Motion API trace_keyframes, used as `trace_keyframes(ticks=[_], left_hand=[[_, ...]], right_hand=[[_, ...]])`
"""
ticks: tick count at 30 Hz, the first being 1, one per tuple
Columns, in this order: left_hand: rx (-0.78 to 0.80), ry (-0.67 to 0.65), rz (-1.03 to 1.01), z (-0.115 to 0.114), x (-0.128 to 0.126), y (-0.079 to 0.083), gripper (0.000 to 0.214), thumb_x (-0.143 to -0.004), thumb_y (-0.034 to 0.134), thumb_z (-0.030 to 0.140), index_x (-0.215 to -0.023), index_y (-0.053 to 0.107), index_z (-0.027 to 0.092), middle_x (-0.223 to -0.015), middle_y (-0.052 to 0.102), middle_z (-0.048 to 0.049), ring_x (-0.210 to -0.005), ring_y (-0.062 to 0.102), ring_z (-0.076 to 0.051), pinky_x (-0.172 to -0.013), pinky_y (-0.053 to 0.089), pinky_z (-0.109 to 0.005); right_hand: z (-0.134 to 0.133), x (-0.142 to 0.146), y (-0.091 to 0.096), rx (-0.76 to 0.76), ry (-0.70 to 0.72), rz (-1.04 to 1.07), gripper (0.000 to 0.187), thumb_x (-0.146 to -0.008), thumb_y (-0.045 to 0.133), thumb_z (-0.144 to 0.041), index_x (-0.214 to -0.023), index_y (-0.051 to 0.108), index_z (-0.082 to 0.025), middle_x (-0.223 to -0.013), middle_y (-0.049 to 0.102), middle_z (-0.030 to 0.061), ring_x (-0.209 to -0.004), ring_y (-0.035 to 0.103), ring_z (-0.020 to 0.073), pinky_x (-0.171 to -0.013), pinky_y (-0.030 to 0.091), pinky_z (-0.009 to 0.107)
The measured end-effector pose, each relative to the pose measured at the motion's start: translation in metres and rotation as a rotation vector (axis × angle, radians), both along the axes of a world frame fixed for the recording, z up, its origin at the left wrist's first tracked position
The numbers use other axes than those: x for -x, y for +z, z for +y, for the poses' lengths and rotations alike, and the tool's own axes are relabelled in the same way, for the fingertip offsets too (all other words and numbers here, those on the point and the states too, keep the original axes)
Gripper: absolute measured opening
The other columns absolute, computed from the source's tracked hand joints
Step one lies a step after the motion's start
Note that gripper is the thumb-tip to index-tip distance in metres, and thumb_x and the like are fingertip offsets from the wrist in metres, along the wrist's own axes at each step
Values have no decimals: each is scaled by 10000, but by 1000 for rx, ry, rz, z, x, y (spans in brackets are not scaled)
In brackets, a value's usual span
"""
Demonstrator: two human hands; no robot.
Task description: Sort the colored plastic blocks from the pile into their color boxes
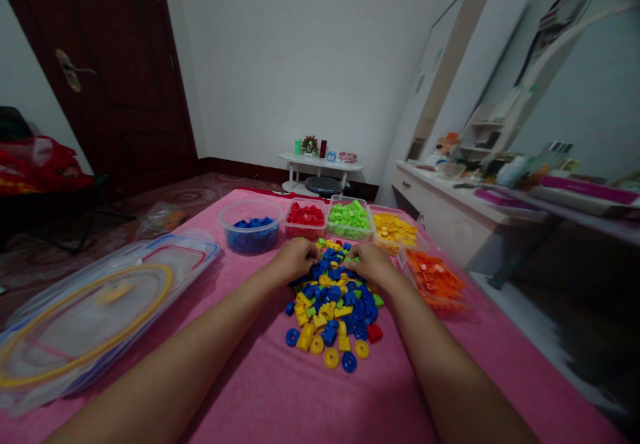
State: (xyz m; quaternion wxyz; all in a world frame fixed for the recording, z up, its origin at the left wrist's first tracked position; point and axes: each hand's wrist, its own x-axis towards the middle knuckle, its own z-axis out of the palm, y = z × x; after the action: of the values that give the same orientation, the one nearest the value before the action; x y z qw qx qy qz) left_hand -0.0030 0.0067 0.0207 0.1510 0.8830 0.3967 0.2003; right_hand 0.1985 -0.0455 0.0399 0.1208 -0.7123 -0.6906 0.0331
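Observation:
A mixed pile of toy building bricks, mostly blue and yellow with some green and red, lies on the pink cloth. My left hand rests at the pile's far left side, its fingers curled in among the bricks. Across from it, my right hand reaches into the far right side with bent fingers, a green piece showing by the fingertips. What either hand pinches is too small and hidden to make out. Blue and yellow wheel-like rings lie along the near edge of the pile.
Behind the pile stand a round tub of blue bricks and boxes of red bricks, green bricks and yellow bricks. An orange-brick box is at right. Stacked clear lids lie left.

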Motion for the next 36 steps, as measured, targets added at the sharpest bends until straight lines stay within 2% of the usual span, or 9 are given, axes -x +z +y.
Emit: trace_keyframes(ticks=[3,6,11,15,21,24,28,33,36], left_hand=[[23,-3,-117,0,2,1,145,-678,614,176,-775,722,177,-801,711,-35,-746,615,-165,-657,422,-235],[193,-17,-337,2,2,6,148,-694,636,256,-755,703,140,-755,699,-47,-700,614,-161,-650,439,-245],[463,-158,-757,-2,-1,18,270,-734,616,379,-723,611,109,-656,634,-24,-584,561,-106,-580,435,-213],[374,-225,-667,-9,-3,17,255,-739,618,365,-769,633,112,-662,632,-14,-576,540,-93,-549,410,-189],[239,-220,-553,-10,-7,13,269,-771,578,298,-943,679,117,-695,679,-29,-574,573,-114,-527,417,-195],[248,-102,-638,-3,-4,14,283,-772,566,274,-979,668,110,-740,696,-46,-599,607,-132,-539,442,-211],[121,77,-579,10,9,5,205,-762,545,198,-882,699,132,-838,715,-55,-747,645,-167,-683,478,-256],[13,193,-390,20,20,-17,302,-777,568,268,-1037,684,168,-1024,691,-75,-934,620,-209,-834,461,-299],[-62,170,-294,21,19,-25,365,-813,539,327,-1132,643,182,-1120,648,-84,-1040,571,-217,-919,416,-309]], right_hand=[[0,4,6,-123,-1,125,145,-673,683,-318,-708,679,-176,-722,668,47,-705,591,174,-573,347,247],[1,14,10,-250,62,477,164,-713,625,-318,-669,644,-162,-631,632,21,-615,570,144,-557,379,238],[-2,39,4,-62,69,1204,250,-719,630,-405,-730,579,-161,-535,570,-17,-438,479,82,-409,343,184],[-8,54,1,61,116,1539,333,-668,707,-437,-795,571,-160,-633,574,-18,-506,517,62,-384,340,134],[-9,54,1,39,41,1720,312,-638,760,-322,-799,554,-152,-600,540,-32,-442,456,31,-325,271,95],[5,44,11,-44,-71,1713,219,-712,702,-266,-747,513,-161,-627,568,-12,-424,436,25,-312,250,93],[48,22,35,-182,-297,1405,156,-847,513,-182,-700,461,-174,-579,547,-10,-423,451,41,-342,307,107],[107,-10,50,-278,-375,1147,130,-783,583,-181,-677,510,-170,-533,531,-13,-484,528,101,-465,434,203],[121,-22,47,-334,-375,923,78,-709,629,-199,-669,601,-138,-603,610,46,-627,600,180,-591,460,279]])
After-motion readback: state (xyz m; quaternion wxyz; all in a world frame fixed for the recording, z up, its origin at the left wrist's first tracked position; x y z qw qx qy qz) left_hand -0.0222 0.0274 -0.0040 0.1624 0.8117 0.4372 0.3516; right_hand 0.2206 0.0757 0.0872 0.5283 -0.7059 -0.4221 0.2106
